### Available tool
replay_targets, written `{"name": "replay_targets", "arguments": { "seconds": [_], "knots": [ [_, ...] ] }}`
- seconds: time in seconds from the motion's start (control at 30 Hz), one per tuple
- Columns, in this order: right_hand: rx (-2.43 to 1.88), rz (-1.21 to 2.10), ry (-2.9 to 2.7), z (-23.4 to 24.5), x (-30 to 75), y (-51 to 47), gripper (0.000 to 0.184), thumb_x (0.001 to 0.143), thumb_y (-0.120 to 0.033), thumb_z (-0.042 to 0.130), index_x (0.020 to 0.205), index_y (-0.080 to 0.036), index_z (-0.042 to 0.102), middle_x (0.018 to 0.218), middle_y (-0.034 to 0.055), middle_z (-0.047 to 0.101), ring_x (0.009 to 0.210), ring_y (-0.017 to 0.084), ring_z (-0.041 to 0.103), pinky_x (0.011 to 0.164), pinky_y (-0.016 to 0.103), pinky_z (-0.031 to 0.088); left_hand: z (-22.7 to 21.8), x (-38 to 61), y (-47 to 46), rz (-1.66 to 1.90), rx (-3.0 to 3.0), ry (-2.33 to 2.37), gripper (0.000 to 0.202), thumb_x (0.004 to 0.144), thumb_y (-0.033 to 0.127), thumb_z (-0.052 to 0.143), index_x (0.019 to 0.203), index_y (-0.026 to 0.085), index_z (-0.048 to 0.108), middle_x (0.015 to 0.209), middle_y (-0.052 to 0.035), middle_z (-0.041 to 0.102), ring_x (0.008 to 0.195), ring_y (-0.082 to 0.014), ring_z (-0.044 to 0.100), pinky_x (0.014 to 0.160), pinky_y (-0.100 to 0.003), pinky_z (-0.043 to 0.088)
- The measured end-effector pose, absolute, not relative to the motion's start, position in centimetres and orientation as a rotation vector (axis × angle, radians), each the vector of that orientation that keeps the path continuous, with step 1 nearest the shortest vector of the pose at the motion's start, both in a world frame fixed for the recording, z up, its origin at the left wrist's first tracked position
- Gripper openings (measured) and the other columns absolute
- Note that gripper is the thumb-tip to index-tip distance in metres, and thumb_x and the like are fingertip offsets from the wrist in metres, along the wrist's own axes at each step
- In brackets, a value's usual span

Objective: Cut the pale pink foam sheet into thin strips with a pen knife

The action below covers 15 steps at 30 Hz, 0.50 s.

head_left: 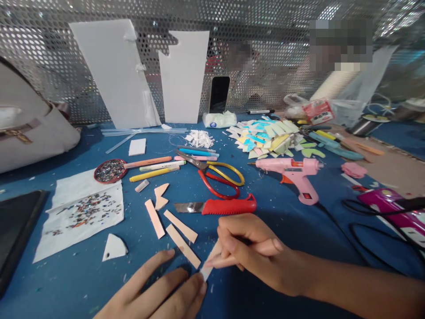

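My right hand (252, 243) is closed around a peach-coloured marker (270, 247). The marker's tip rests on a small pale strip (207, 268), part of which my right hand hides. My left hand (159, 288) lies flat with its fingers stretched out, and its fingertips touch the strip's near end. Just beyond my left fingers are peach-coloured strips (183, 246) and a notched peach piece (161, 196). A red utility knife (229, 206) with its blade out lies past my right hand. Off to the left sits a white piece with a hole (114, 247).
Scissors (222, 177) and several markers (154, 173) lie farther back. A pink glue gun (292, 173) trails a black cord at right. A heap of coloured strips (268, 136) is behind it. Glitter covers a paper sheet (79, 212); a phone (219, 94) stands at the back.
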State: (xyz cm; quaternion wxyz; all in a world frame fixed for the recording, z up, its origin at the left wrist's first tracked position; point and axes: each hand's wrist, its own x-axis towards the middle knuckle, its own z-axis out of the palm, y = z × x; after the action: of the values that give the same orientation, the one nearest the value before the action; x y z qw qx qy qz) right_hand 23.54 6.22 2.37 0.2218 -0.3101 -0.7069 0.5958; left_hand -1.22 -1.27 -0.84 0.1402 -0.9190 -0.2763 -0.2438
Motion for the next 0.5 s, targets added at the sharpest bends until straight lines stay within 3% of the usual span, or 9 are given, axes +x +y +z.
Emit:
{"name": "replay_targets", "arguments": {
  "seconds": [0.5],
  "knots": [
    [-0.883,1.7,-1.915,2.76,23.62,6.2,0.055,0.104,-0.064,0.042,0.069,-0.022,0.036,0.066,-0.0039,0.036,0.058,0.012,0.047,0.065,0.033,0.064,-0.83,-1.15,-1.25,-0.744,-2.643,-0.808,0.038,0.111,0.01,0.041,0.111,0.026,0.076,0.107,0.0127,0.075,0.1,-0.0076,0.063,0.134,-0.04,0.013]
  ]
}}
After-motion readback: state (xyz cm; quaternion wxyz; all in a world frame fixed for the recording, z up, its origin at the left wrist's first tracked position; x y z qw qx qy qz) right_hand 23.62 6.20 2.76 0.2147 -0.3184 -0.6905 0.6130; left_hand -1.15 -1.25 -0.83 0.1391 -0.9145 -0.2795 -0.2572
